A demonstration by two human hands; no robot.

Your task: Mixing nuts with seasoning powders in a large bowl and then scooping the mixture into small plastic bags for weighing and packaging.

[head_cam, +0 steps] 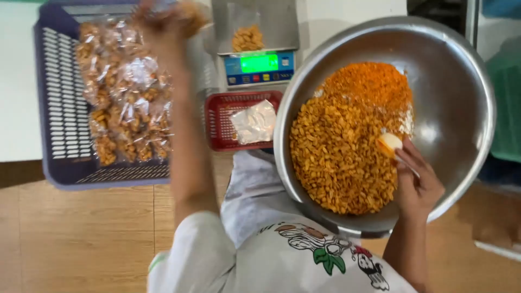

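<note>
Head view: the right hand [415,184] is closed around a small pale scoop [389,143], its lip dug into the orange snack [347,146] heaped on the near side of a tilted steel bowl [467,81]. The left hand [163,21] is blurred, raised over the purple basket [54,108] of filled bags [127,108], apparently gripping one. A part-filled bag sits on the scale [259,64]; a red tray [222,125] holds empty bags.

One steel bowl [461,81], two baskets, one scale [259,65].
</note>
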